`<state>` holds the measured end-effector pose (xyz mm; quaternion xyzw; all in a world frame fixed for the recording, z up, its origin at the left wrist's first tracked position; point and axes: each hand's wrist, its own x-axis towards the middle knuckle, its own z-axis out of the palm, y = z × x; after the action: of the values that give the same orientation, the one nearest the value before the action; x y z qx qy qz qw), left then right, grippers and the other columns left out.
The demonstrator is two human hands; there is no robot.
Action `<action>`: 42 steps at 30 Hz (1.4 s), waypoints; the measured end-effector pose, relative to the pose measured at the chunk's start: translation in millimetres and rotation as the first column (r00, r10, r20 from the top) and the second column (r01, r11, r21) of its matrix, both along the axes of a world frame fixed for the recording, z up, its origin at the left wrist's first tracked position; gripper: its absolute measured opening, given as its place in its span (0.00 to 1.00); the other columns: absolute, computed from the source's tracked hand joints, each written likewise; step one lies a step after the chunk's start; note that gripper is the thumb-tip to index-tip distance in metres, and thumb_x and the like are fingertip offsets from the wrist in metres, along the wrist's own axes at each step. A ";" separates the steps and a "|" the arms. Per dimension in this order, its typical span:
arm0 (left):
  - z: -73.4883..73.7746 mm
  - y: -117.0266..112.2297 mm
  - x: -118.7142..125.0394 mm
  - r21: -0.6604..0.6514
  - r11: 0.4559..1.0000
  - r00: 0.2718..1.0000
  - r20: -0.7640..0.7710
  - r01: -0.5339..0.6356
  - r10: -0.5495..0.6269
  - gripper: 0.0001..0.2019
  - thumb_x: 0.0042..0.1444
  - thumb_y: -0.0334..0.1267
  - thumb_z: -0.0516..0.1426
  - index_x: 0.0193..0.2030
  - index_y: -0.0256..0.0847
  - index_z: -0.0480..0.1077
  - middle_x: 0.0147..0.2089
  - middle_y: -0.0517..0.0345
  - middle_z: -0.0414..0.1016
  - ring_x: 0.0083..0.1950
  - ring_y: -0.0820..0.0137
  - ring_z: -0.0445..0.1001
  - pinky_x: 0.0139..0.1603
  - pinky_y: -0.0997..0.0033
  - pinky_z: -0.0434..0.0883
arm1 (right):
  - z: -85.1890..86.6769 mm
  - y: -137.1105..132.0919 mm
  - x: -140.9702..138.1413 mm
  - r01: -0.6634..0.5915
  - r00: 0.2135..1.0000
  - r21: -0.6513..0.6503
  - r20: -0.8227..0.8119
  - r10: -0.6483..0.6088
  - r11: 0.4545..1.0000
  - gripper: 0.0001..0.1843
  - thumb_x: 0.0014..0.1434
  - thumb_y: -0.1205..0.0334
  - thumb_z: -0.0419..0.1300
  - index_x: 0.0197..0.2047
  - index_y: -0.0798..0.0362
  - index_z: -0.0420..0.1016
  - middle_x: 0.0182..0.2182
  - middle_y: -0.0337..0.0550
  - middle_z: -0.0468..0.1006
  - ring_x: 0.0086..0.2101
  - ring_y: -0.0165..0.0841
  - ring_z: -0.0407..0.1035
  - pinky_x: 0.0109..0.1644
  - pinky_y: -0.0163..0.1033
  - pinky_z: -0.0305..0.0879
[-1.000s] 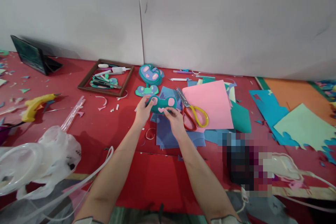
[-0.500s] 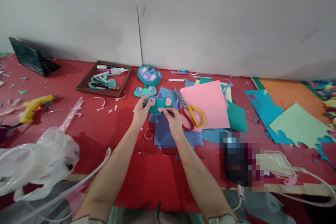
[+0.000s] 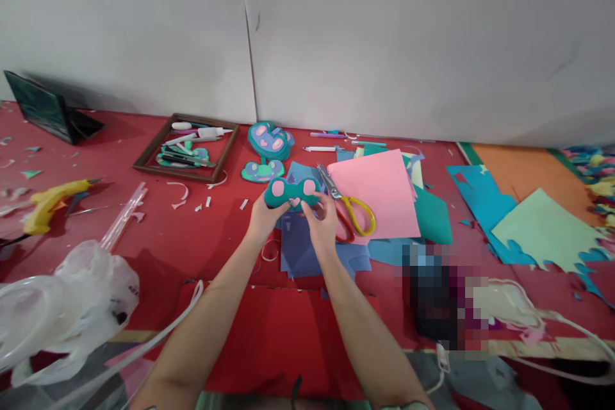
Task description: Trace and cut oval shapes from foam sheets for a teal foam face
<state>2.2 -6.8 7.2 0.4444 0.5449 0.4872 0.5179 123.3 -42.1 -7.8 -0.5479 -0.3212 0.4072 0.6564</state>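
Note:
Between my two hands is a teal foam cutout (image 3: pixel 292 191) with two pink ovals at its upper corners and a small pink heart (image 3: pixel 295 202) at its lower middle. My left hand (image 3: pixel 264 213) is closed on the cutout's left end. My right hand (image 3: pixel 323 218) grips its right side, with the thumb close to the heart. Blue foam sheets (image 3: pixel 302 246) lie beneath the hands. Just right of my right hand, scissors (image 3: pixel 348 205) with red and yellow handles rest on a pink sheet (image 3: pixel 384 192). Behind the hands sit similar decorated teal pieces (image 3: pixel 270 141).
At the left are a brown frame (image 3: pixel 182 174) holding pens and cutouts, a yellow glue gun (image 3: pixel 55 202), clear glue sticks (image 3: pixel 123 218), a plastic bag (image 3: pixel 100 288) and a tablet (image 3: pixel 41 106). Coloured sheets (image 3: pixel 538 224) and a blurred-out object (image 3: pixel 435 295) lie at the right.
My right hand has gone from pinching the small heart to holding the right side of the cutout. Now the heart lies at the cutout's lower middle, with both thumbs near it.

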 end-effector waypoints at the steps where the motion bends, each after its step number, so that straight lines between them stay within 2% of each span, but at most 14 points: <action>1: 0.1 -0.4 0.2 -0.006 1.000 1.000 0.009 0.006 -0.006 0.18 0.38 0.41 0.68 0.38 0.39 0.76 0.41 0.51 0.82 0.45 0.58 0.79 0.49 0.54 0.75 | 1.1 0.1 1.3 0.032 0.999 -0.004 -0.023 -0.032 0.999 0.26 0.47 0.53 0.68 0.49 0.48 0.68 0.43 0.43 0.74 0.36 0.33 0.72 0.32 0.37 0.74; 4: 0.8 -2.1 0.9 -0.029 0.998 0.998 0.006 0.060 -0.060 0.18 0.38 0.41 0.68 0.38 0.39 0.76 0.41 0.50 0.82 0.46 0.57 0.79 0.50 0.53 0.75 | 1.9 1.6 5.8 0.033 0.998 -0.035 -0.052 -0.035 0.999 0.37 0.48 0.53 0.67 0.59 0.46 0.60 0.43 0.45 0.75 0.38 0.35 0.72 0.32 0.38 0.74; 6: -0.1 -2.6 1.5 -0.017 0.996 0.996 -0.024 0.086 -0.087 0.17 0.38 0.40 0.68 0.38 0.39 0.76 0.41 0.51 0.82 0.46 0.57 0.79 0.50 0.53 0.75 | -0.3 2.8 7.9 0.028 0.999 -0.037 0.016 -0.028 0.999 0.36 0.48 0.53 0.67 0.59 0.48 0.62 0.45 0.46 0.75 0.43 0.37 0.72 0.39 0.41 0.74; 9: -4.2 -1.8 2.4 0.013 0.995 0.992 -0.069 0.103 -0.102 0.19 0.39 0.36 0.67 0.41 0.39 0.75 0.42 0.52 0.82 0.47 0.57 0.79 0.50 0.53 0.75 | -6.0 3.1 9.0 0.064 0.985 -0.022 0.162 -0.060 0.998 0.30 0.48 0.53 0.67 0.54 0.51 0.68 0.50 0.49 0.75 0.50 0.40 0.69 0.51 0.45 0.70; 11: -7.1 -1.1 2.7 0.020 0.993 0.990 -0.089 0.113 -0.111 0.20 0.39 0.35 0.66 0.44 0.39 0.74 0.44 0.51 0.82 0.48 0.57 0.78 0.52 0.53 0.75 | -9.0 2.5 8.7 0.062 0.980 -0.026 0.192 -0.056 0.998 0.29 0.50 0.53 0.66 0.54 0.52 0.69 0.51 0.50 0.74 0.51 0.40 0.69 0.54 0.46 0.68; 17: -9.3 -1.2 3.0 0.033 0.992 0.982 -0.149 0.119 -0.113 0.23 0.42 0.37 0.65 0.49 0.37 0.73 0.47 0.51 0.81 0.49 0.59 0.78 0.53 0.54 0.74 | -9.0 3.7 8.6 0.035 0.969 -0.005 0.246 -0.032 0.999 0.34 0.50 0.51 0.65 0.59 0.53 0.65 0.57 0.51 0.70 0.54 0.40 0.67 0.59 0.49 0.64; 21: -9.5 0.9 4.1 0.017 0.993 0.982 -0.150 0.115 -0.111 0.20 0.44 0.39 0.64 0.46 0.38 0.74 0.47 0.51 0.81 0.49 0.59 0.78 0.53 0.55 0.74 | -8.8 7.1 9.8 0.038 0.962 0.037 0.269 -0.046 0.999 0.32 0.51 0.52 0.65 0.58 0.53 0.65 0.56 0.52 0.71 0.54 0.40 0.67 0.59 0.49 0.64; 29: -6.7 3.8 6.0 -0.014 0.993 0.972 -0.201 0.117 -0.117 0.14 0.45 0.39 0.63 0.39 0.37 0.76 0.43 0.52 0.82 0.47 0.58 0.79 0.51 0.57 0.74 | -14.0 10.3 10.0 0.033 0.964 0.037 0.264 -0.041 0.999 0.34 0.53 0.52 0.63 0.60 0.53 0.62 0.57 0.53 0.69 0.55 0.41 0.66 0.60 0.52 0.63; 38: -10.0 5.7 6.7 0.012 0.995 0.982 -0.165 0.097 -0.094 0.17 0.44 0.41 0.63 0.42 0.37 0.75 0.45 0.50 0.81 0.49 0.57 0.78 0.53 0.54 0.73 | -13.9 13.0 9.7 0.026 0.940 0.020 0.341 -0.031 0.999 0.33 0.55 0.51 0.61 0.61 0.53 0.62 0.58 0.53 0.69 0.56 0.40 0.65 0.61 0.50 0.62; 42: -9.5 9.4 5.2 0.038 0.996 0.984 -0.161 0.077 -0.070 0.19 0.43 0.41 0.64 0.43 0.37 0.74 0.43 0.53 0.81 0.46 0.60 0.78 0.50 0.59 0.74 | -11.0 13.3 10.5 0.032 0.931 0.028 0.364 -0.040 0.999 0.33 0.55 0.51 0.61 0.61 0.53 0.62 0.60 0.52 0.67 0.57 0.41 0.64 0.62 0.50 0.60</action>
<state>7.4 2.6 -2.3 0.5132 0.5570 0.4426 0.4801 133.8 -28.8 -18.8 -0.6124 -0.4318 0.2830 0.5987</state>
